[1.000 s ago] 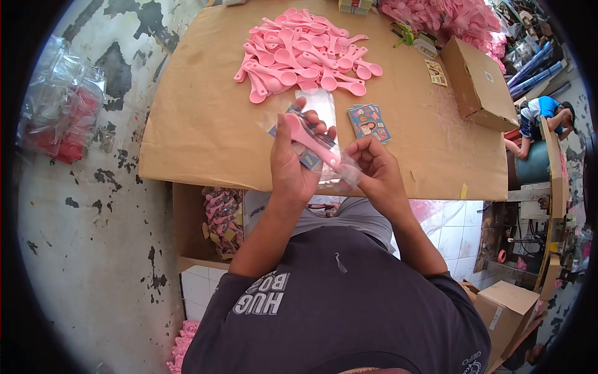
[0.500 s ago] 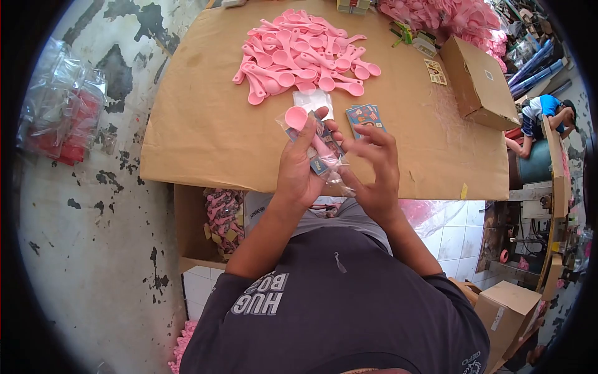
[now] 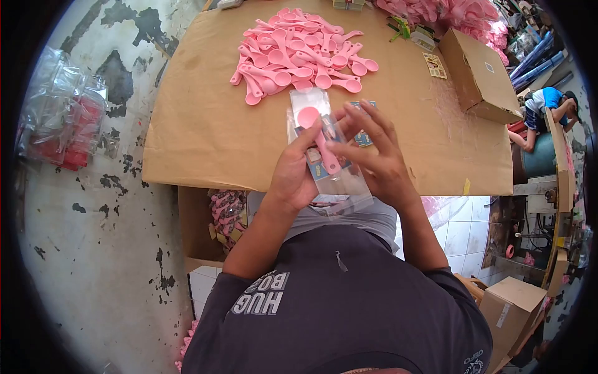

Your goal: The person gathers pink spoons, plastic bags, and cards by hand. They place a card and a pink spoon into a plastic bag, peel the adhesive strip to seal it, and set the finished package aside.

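My left hand (image 3: 295, 171) is closed round a clear plastic bag (image 3: 339, 188) and a blue printed card. A pink spoon (image 3: 326, 149) with a round bowl lies on the bag, and my left thumb presses on its handle just below the bowl. Close by on the right is my right hand (image 3: 380, 156), its fingers spread and slightly blurred, with the thumb side right at the bag's edge. Beyond the hands, a stack of printed cards (image 3: 363, 141) is partly hidden by the right fingers. White-looking plastic bags (image 3: 309, 98) lie just past the spoon.
A heap of pink spoons (image 3: 299, 53) covers the far middle of the brown table (image 3: 205, 124). At the right stand a cardboard box (image 3: 476, 78) and more bagged pink items (image 3: 448, 15). Below the left table edge sits a box of packed spoons (image 3: 227, 218). Another person (image 3: 542, 112) sits far right.
The clear bag now lies flatter and spreads farther down to the right. My right hand has moved up and left, fingers over the card stack. The spoon has shifted slightly right.
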A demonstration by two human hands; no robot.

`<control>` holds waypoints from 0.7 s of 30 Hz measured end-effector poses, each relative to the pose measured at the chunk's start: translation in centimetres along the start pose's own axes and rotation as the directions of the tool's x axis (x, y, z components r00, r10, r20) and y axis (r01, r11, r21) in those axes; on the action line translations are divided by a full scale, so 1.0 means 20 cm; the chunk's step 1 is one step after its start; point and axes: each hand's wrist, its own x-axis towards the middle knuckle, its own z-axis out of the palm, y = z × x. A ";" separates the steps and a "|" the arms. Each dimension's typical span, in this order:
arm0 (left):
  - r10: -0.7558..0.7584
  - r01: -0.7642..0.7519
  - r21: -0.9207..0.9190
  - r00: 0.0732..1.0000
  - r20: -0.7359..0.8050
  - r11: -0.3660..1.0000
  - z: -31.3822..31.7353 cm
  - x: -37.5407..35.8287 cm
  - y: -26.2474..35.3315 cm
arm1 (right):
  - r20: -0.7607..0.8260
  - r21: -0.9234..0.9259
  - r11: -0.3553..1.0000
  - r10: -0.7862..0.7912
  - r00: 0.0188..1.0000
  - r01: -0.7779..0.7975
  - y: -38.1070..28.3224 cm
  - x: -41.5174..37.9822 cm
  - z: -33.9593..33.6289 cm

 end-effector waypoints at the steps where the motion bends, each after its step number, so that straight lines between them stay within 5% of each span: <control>1: 0.000 0.000 -0.001 1.000 0.002 1.000 -0.02 0.00 -0.01 | 0.028 -0.010 0.998 -0.055 0.998 0.055 0.00 0.01 0.01; 3: -0.054 0.055 0.054 0.998 -0.026 0.997 -0.03 -0.02 -0.01 | 0.032 0.004 0.998 -0.063 0.997 0.063 -0.01 0.03 0.01; 9: 0.088 -0.080 0.135 0.994 -0.059 0.988 -0.02 -0.04 0.04 | -0.073 0.527 0.850 0.070 0.995 -0.021 0.01 0.02 -0.04; 11: 0.161 -0.172 0.441 0.985 0.063 0.881 -0.03 -0.06 0.05 | 0.016 0.639 0.672 0.476 0.879 -0.375 -0.06 0.02 -0.04; 15: 0.188 -0.179 0.704 0.980 0.067 0.687 0.04 -0.08 0.03 | 0.222 0.618 0.555 0.557 0.800 -0.557 -0.05 -0.01 -0.01; 19: 0.216 -0.114 0.750 0.976 -0.039 0.652 0.01 -0.07 0.00 | 0.213 0.736 0.416 0.606 0.766 -0.534 -0.06 -0.04 0.06; 21: 0.235 -0.095 0.769 0.969 -0.074 0.632 0.02 -0.07 -0.01 | 0.164 0.646 0.520 0.621 0.767 -0.559 -0.05 -0.05 0.03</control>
